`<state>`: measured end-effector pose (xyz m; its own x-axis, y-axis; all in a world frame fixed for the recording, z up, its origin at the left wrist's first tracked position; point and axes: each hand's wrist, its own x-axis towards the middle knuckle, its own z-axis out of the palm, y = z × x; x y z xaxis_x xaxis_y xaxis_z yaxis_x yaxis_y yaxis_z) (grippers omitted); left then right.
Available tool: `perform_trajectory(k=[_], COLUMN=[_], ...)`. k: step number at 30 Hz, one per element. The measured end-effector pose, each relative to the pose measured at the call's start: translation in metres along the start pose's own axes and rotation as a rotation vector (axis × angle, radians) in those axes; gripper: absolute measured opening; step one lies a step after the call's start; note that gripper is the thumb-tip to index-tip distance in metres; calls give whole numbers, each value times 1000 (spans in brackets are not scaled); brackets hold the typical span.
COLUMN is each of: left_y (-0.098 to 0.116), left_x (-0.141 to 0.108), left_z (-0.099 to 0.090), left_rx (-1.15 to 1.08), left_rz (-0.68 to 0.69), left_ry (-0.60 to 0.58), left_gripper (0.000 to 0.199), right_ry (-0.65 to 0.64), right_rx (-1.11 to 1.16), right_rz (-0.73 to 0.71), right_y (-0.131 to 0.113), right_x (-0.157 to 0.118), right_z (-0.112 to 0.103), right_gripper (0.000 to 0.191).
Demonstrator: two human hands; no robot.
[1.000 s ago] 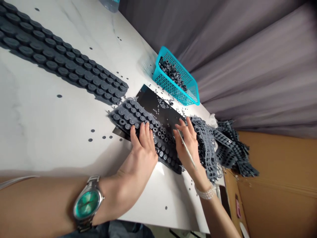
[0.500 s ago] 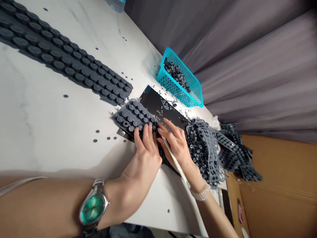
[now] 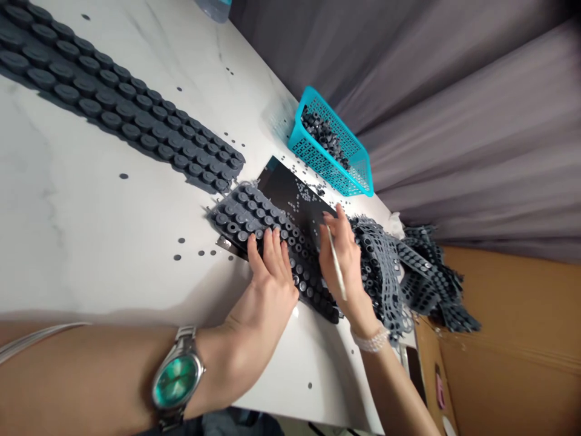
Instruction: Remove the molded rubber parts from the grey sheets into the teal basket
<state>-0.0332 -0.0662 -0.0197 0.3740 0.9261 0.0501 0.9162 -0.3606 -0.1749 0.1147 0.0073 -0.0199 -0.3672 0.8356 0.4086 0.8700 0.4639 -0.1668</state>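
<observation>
My left hand (image 3: pixel 267 284) lies with its fingers stretched over a dark grey strip of round rubbery studs (image 3: pixel 247 209), fingertips pressing on its near edge. Some studs have light centres and others show open holes. Under the strip is a black board (image 3: pixel 288 181) scattered with tiny grey discs (image 3: pixel 305 192). Over the board's right part, my right hand (image 3: pixel 347 260) is closed around a thin white stick-like tool (image 3: pixel 336 266), slightly blurred. The tool's working tip is hidden or too small to make out.
A turquoise basket (image 3: pixel 331 171) of small dark ring-like pieces stands behind the board. A long studded strip (image 3: pixel 136 115) runs to the upper left. Dark perforated sheets (image 3: pixel 385 266) and loose pieces pile up at right, before a cardboard box (image 3: pixel 517 327). Dark discs dot the white table (image 3: pixel 91 242).
My right hand has moved right with the white tool, away from my left fingers, uncovering more of the studded strip. My left hand has stayed in place.
</observation>
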Motion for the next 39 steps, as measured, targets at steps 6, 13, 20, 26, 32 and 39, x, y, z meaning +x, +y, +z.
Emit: perform_trajectory(k=[6,13,20,26,32,39], left_y=[1,0,4,3,3,3], left_x=[0,0,0,-1,-2,-1], left_z=[1,0,2,3,8,8], left_rx=[-16,-91,-108,-72,-142,-259], left_rz=[-17,5,-11,-38,-58,-94], left_ry=[9,14,39,79,164,180], left_gripper=[52,50,50,51,48,45], right_ry=[-95,-199,-206,-254,-93,-33], right_rx=[10,49,35,2,101,150], right_rz=[-157,-363,-418,-435,-285,-113], right_y=[-12,-30,-25,-28,-23,-22], right_x=[0,7,7,13,8,-5], right_z=[-9,-5,-3,-1,6,3], right_gripper=[18,23,23,21,21,20])
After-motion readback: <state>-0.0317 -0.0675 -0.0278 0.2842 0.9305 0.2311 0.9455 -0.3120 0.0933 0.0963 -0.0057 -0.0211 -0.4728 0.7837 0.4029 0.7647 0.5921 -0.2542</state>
